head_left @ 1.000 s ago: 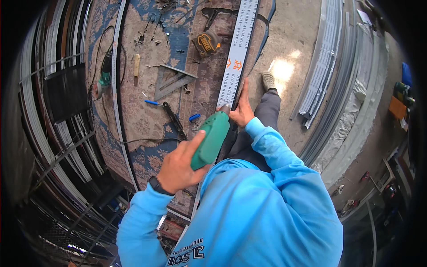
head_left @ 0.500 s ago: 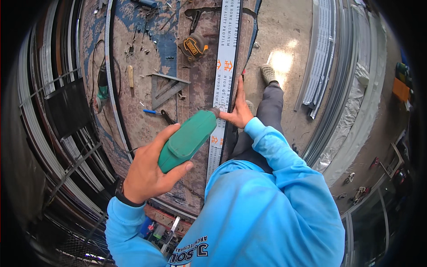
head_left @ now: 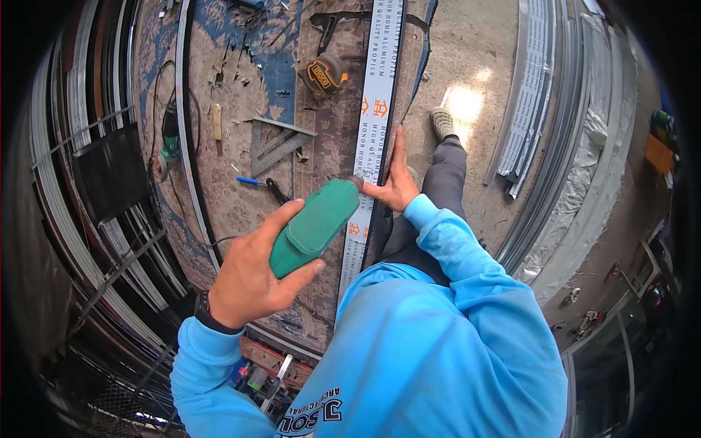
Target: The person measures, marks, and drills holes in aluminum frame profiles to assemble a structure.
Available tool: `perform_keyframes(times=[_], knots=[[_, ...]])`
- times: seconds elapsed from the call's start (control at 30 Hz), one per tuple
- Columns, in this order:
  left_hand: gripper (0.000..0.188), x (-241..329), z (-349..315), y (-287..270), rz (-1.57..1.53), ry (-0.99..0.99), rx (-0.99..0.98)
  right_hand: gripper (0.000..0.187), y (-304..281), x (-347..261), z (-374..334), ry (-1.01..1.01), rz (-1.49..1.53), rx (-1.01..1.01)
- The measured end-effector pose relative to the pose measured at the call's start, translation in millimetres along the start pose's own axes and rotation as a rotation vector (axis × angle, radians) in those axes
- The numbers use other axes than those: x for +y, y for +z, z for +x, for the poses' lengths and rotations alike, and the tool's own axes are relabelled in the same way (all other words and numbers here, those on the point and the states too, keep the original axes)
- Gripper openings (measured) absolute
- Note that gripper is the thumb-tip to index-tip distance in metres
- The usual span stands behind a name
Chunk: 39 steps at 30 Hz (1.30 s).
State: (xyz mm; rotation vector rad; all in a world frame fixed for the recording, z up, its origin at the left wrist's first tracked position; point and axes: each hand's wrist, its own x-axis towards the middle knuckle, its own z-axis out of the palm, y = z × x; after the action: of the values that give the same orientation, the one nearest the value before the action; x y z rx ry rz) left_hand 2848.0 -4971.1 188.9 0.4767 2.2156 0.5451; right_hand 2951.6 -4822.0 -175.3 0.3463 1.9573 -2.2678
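Observation:
My left hand point(head_left: 252, 274) is wrapped round a green power drill point(head_left: 314, 223), seen from above. Its dark nose meets the top of a long aluminium profile point(head_left: 372, 124) covered in white printed film. Whatever bit it carries is hidden beneath the body. Close beside that nose, my right hand point(head_left: 398, 182) grips the profile, thumb across its top and fingers along its right side. Left of the profile lie a grey metal set square point(head_left: 281, 146), a blue pen point(head_left: 250, 181) and a black-handled tool point(head_left: 277, 191). A black and yellow tape measure point(head_left: 322, 76) sits farther off.
Patterned carpet point(head_left: 219, 80) covers the worktop. A second long profile point(head_left: 182, 109) runs along its left, near a green angle grinder point(head_left: 169, 142) with a cord. Racked profiles point(head_left: 66, 190) fill the far left; wrapped bundles point(head_left: 526, 95) lie on the floor at right.
The view has shifted a little, so the worktop things appear slightly farther right. Both hands keep their holds, and the drill stays against the profile.

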Motion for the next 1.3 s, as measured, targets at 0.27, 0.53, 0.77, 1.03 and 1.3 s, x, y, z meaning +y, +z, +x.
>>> perform_keyframes(times=[0.27,0.53,0.77,1.03,1.3], knots=[[0.075,1,15,-9,-0.005,-0.04,-0.021,0.158,1,-3,-1,0.038,-0.01,0.018],[0.081,-7,-10,16,0.064,0.005,0.009,0.157,4,0,-2,0.019,-0.04,0.017],[0.085,-14,-30,40,0.073,-0.026,0.058,0.157,4,3,-3,0.035,-0.013,0.012],[0.087,-15,-39,58,0.102,0.025,0.119,0.155,4,5,-3,-0.001,-0.003,0.036],[0.077,-60,3,2,-0.185,-0.022,0.068,0.159,-1,-1,-2,-0.001,-0.048,0.012]])
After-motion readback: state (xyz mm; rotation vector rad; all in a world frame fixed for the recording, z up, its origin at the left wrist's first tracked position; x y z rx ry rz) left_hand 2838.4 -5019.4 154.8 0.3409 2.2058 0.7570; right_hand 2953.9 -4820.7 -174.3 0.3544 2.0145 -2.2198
